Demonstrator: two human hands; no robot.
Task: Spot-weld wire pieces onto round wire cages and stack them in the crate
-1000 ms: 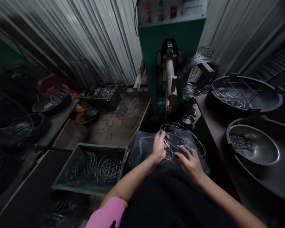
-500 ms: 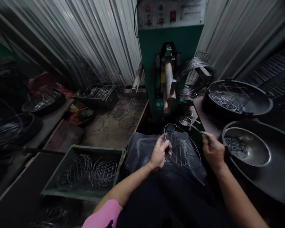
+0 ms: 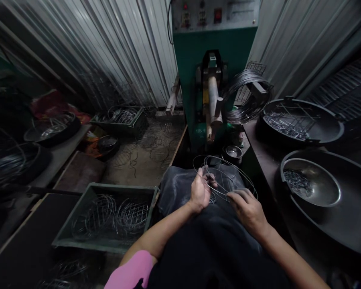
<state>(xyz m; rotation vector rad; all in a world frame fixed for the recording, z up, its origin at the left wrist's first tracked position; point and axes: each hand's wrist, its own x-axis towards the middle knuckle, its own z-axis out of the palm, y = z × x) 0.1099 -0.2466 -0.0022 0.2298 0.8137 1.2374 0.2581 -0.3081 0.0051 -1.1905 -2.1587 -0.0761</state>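
A round wire rack with thin cross wires is held tilted over the dark apron on my lap. My left hand is closed on its left side, thumb up and fingers curled round the wires. On the near right edge, my right hand pinches the rim between thumb and fingers. More wire, partly hidden, lies below the rack on the apron. Just beyond stands a small metal bowl, under the electrode arm of a green machine.
At left, a green crate holds several wire racks. A second crate of wire parts stands farther back. To the right are a steel bowl of short metal pieces, a large black pan and a wire coil.
My right hand has let go of a thin handle by the small bowl and moved left onto the rack's rim. The rack has tipped flatter in my left hand.
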